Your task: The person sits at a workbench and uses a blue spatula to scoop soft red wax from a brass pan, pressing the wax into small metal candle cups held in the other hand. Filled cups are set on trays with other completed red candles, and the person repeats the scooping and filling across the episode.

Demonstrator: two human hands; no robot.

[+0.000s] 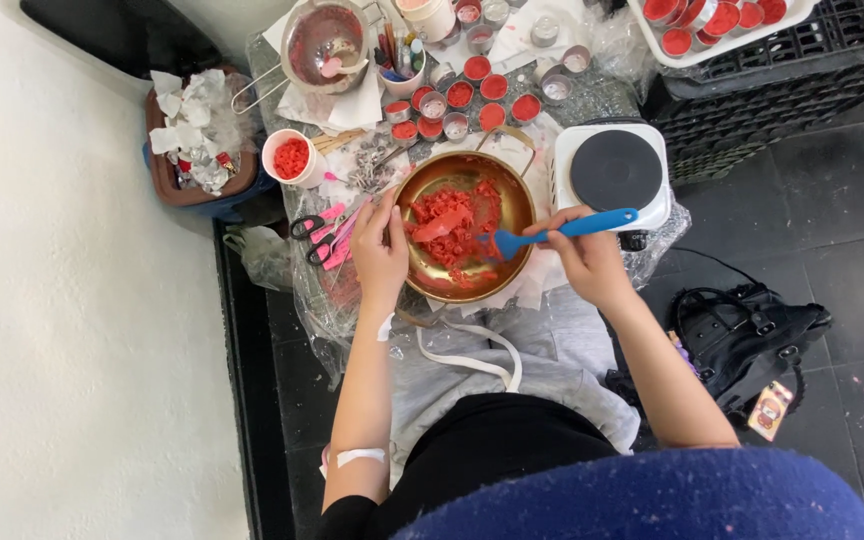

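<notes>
A brass-coloured pan [515,205] holds broken red wax chunks [452,225]. My left hand [379,250] rests on the pan's left rim, fingers curled against it. My right hand [588,262] grips the handle of a blue spatula [552,232], whose blade lies among the red chunks at the pan's right side. The pan sits on a plastic-covered low table [324,305] in front of my knees.
A white single-burner hot plate [616,172] stands right of the pan. Behind it are several small tins of red wax [477,95], a white cup of red bits [291,158], a metal pot [324,45], scissors [312,225]. A black bag [747,335] lies on the dark floor; a black crate [782,70] far right.
</notes>
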